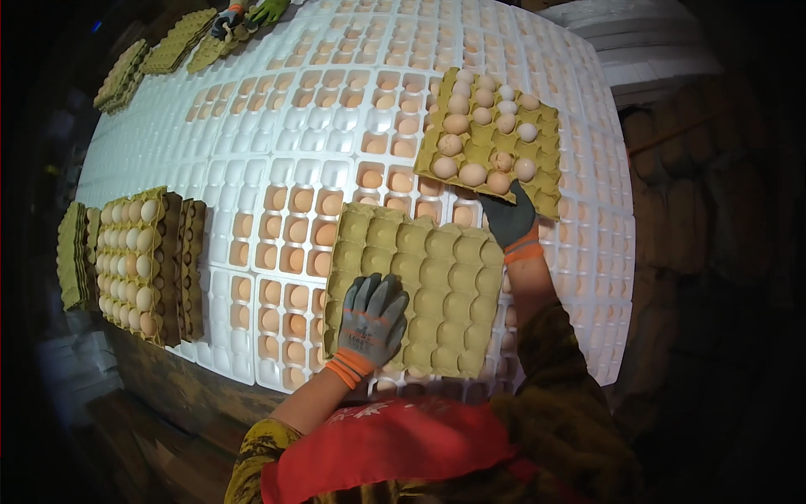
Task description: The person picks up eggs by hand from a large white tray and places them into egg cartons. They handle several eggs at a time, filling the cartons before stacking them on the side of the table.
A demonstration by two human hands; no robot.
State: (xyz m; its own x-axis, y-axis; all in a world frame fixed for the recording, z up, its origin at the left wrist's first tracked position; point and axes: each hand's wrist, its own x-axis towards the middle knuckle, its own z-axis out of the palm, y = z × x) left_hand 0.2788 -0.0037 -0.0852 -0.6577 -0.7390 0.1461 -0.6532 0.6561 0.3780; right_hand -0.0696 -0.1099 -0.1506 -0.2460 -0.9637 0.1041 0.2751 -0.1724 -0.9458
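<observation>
So left hand (372,323) lies flat, fingers spread, on an empty egg tray (416,290); right hand (508,220) fingers seemingly pinch the egg-filled tray (491,139).

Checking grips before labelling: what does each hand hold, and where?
The right hand grips the egg-filled tray at its near edge. The left hand lies flat on the empty tray, not gripping.

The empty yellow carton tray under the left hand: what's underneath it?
The empty yellow carton tray lies on white plastic trays holding brown eggs, visible around its edges. Whether the cells directly beneath hold eggs cannot be seen. The left hand rests flat on it.
</observation>
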